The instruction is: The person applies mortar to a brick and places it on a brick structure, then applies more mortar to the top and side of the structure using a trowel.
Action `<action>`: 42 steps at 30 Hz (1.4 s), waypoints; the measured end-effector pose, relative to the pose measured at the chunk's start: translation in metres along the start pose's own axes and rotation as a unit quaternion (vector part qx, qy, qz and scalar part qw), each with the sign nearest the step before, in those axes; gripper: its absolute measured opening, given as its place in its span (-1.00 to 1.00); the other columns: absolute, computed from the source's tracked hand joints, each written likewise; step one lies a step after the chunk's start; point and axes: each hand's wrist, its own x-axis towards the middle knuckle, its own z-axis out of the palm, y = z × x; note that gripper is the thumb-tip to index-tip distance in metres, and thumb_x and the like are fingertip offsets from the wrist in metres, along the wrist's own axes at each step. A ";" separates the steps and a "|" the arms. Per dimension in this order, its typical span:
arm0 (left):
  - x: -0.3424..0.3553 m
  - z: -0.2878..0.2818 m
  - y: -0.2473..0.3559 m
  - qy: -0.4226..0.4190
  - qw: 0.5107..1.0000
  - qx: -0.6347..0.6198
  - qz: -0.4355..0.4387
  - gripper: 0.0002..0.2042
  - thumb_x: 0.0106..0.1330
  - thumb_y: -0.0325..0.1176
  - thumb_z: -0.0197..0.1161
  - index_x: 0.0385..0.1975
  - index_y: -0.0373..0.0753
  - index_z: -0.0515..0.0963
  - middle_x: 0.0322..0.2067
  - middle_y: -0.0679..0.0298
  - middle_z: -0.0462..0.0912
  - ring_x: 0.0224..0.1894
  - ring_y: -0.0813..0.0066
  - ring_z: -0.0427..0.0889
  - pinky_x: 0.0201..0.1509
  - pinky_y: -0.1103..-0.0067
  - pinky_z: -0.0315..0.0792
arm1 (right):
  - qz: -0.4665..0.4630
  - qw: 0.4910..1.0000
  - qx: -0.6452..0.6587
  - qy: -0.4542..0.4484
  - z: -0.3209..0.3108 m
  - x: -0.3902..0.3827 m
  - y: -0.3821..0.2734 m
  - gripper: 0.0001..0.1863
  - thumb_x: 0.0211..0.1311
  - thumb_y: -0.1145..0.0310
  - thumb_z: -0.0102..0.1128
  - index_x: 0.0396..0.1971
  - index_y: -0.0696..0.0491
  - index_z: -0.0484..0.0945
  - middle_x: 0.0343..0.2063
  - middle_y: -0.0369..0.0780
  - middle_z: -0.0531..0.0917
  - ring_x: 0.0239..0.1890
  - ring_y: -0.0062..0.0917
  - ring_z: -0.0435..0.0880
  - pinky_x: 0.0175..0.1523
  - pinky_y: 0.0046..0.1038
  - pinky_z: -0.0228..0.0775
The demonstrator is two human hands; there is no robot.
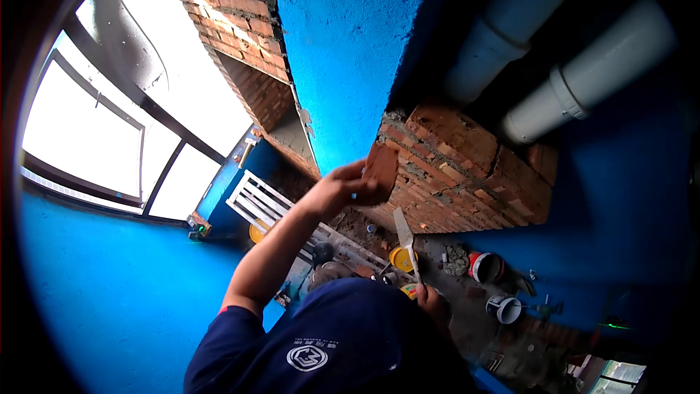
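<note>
My left hand is raised in front of the partly built brick wall, fingers wrapped round a reddish brick. That brick is close to the wall's left edge, beside the blue wall face; whether it touches cannot be made out. Lower down, to the right of my body, my right hand grips the handle of a trowel. The trowel's pale flat blade points up and away, with no clear load of mortar on it.
Two thick pipes slant down behind the brickwork. Yellow buckets, a red-and-white bucket and a white bucket stand on the dirty floor. A white slatted frame leans at the left, near large windows.
</note>
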 end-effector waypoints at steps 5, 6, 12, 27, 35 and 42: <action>0.061 0.022 0.049 0.113 0.980 0.109 0.124 -0.47 0.16 -0.30 0.31 0.08 -0.39 0.31 -0.12 0.03 0.53 -0.13 0.24 0.58 -0.01 0.42 0.49 | -0.001 0.998 0.048 0.027 -0.009 0.004 -0.005 -0.58 0.28 0.01 -0.05 -0.40 0.09 0.55 -0.52 0.02 0.58 -0.40 -0.03 0.57 -0.41 -0.18 0.35; 0.071 0.020 0.053 0.115 0.979 0.120 0.114 -0.49 0.15 -0.31 0.31 0.04 -0.41 0.32 -0.13 0.01 0.53 -0.13 0.23 0.58 -0.02 0.43 0.49 | 0.005 0.999 0.039 0.008 -0.015 0.003 -0.013 -0.59 0.28 0.01 -0.04 -0.41 0.09 0.54 -0.53 0.03 0.58 -0.41 -0.02 0.56 -0.42 -0.19 0.34; 0.097 0.035 0.042 0.126 0.977 0.091 0.144 -0.63 0.07 -0.39 0.35 -0.17 -0.47 0.47 -0.30 0.06 0.62 -0.30 0.32 0.64 -0.15 0.48 0.53 | 0.030 0.998 0.063 -0.001 0.024 -0.003 0.043 -0.60 0.28 0.05 -0.01 -0.46 0.12 0.52 -0.60 0.01 0.52 -0.51 -0.11 0.54 -0.45 -0.26 0.31; 0.148 -0.013 0.029 0.120 0.983 -0.070 0.117 -0.75 0.16 -0.36 0.31 -0.23 -0.38 0.55 -0.41 0.18 0.59 -0.37 0.44 0.58 -0.42 0.60 0.49 | 0.109 0.985 0.119 -0.055 0.038 -0.003 0.054 -0.47 0.23 -0.13 -0.10 -0.42 0.11 0.53 -0.55 0.10 0.53 -0.35 0.09 0.53 -0.37 -0.14 0.34; 0.147 0.018 0.026 0.265 0.929 0.038 0.257 -0.72 0.10 -0.29 0.38 -0.43 -0.40 0.53 -0.48 0.17 0.56 -0.48 0.41 0.59 -0.36 0.55 0.60 | 0.095 0.989 0.111 -0.034 0.082 0.005 0.109 -0.41 0.18 -0.22 -0.11 -0.49 0.08 0.55 -0.59 0.05 0.54 -0.37 0.07 0.54 -0.36 -0.11 0.35; 0.156 0.011 0.014 0.322 0.907 -0.036 0.269 -0.71 0.09 -0.27 0.40 -0.29 -0.35 0.60 -0.27 0.00 0.57 -0.22 0.24 0.61 -0.26 0.48 0.58 | 0.085 0.986 0.142 -0.003 0.093 0.006 0.115 -0.45 0.20 -0.17 -0.06 -0.55 0.08 0.52 -0.69 -0.07 0.48 -0.55 -0.12 0.50 -0.40 -0.21 0.34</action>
